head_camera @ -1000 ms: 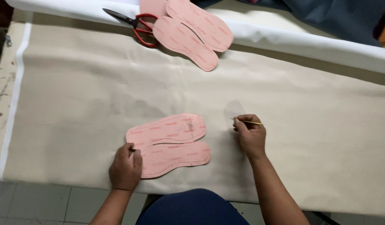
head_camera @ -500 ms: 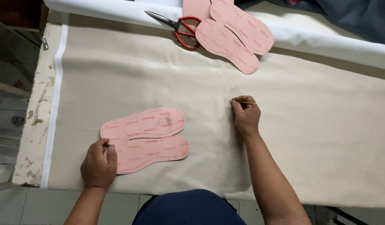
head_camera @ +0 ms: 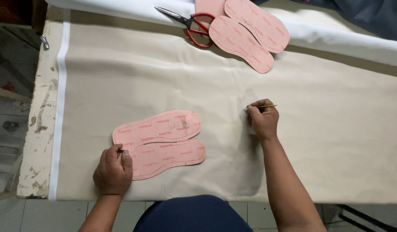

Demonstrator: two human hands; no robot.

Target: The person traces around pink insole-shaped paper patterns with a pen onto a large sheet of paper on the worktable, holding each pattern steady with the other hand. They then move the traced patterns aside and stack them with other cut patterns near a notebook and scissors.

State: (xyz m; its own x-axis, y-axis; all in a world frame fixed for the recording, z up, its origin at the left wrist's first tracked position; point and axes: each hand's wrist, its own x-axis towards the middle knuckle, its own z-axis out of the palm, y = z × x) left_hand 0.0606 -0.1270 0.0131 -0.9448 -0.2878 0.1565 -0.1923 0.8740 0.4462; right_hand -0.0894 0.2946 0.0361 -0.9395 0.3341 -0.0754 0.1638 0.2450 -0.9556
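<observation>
Down on the table (head_camera: 39, 129), the left hand (head_camera: 113, 170) presses its fingers on the heel end of two overlapping pink insoles (head_camera: 162, 141) lying on beige cloth (head_camera: 318, 129). Well apart, the right hand (head_camera: 263, 120) pinches a thin pencil (head_camera: 263, 106) against the cloth. Red scissors (head_camera: 194, 25) lie beside more insoles (head_camera: 245, 32) at the far edge.

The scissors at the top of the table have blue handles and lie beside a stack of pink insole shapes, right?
Not quite: the scissors have red handles, not blue, as the head view shows. The rest holds: they lie at the top of the table, beside a stack of pink insole shapes.
</observation>
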